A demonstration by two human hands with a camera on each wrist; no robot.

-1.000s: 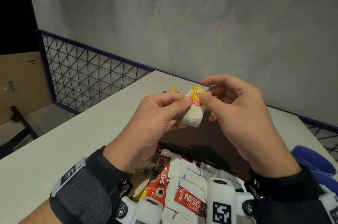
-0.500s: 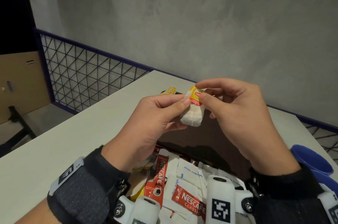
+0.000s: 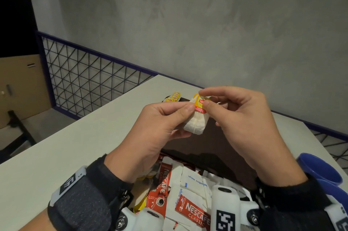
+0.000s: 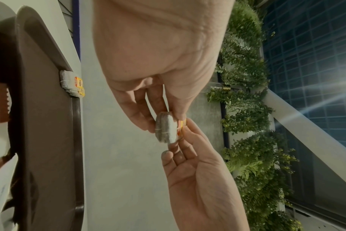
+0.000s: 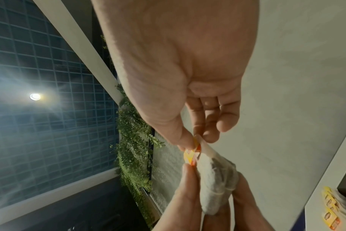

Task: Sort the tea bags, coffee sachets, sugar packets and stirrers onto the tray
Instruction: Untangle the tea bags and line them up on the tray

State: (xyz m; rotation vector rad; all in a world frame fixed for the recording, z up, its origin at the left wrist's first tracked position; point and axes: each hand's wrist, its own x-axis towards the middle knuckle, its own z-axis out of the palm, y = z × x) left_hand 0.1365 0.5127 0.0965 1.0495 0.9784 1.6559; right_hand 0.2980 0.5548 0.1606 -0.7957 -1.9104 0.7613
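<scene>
Head view: the left hand [image 3: 156, 132] and the right hand [image 3: 243, 121] meet above the dark brown tray [image 3: 212, 147]. Between them is a tea bag [image 3: 195, 123], a soft white paper pouch with a thin string across it. The left thumb and curled fingers pinch the pouch at its side. The right thumb and forefinger pinch the glossy yellow-and-red tag [image 3: 200, 105] at its top; the other right fingers are loosely bent. Beyond the fingertips, more yellow-tagged tea bags [image 3: 173, 97] lie at the tray's far corner. Below the wrists is a heap of flat white sugar packets [image 3: 194, 181] and red coffee sachets [image 3: 192, 212]. A blue rounded vessel [image 3: 320, 170] sits outside the right wrist. All rest on a matte pale table [image 3: 75, 146].

Left wrist view: the left fingers [image 4: 140, 115] close round the pouch [image 4: 166, 129], which shows dark contents through thin paper. The right fingertips [image 4: 188, 126] grip the tag at its edge. The tray's smooth raised rim [image 4: 77, 140] lies off to the side.

Right wrist view: thumb [image 5: 178, 137] and forefinger nip the tag [image 5: 192, 154]. The pouch [image 5: 215, 184] hangs beneath them, held by left fingers [image 5: 188, 187].
</scene>
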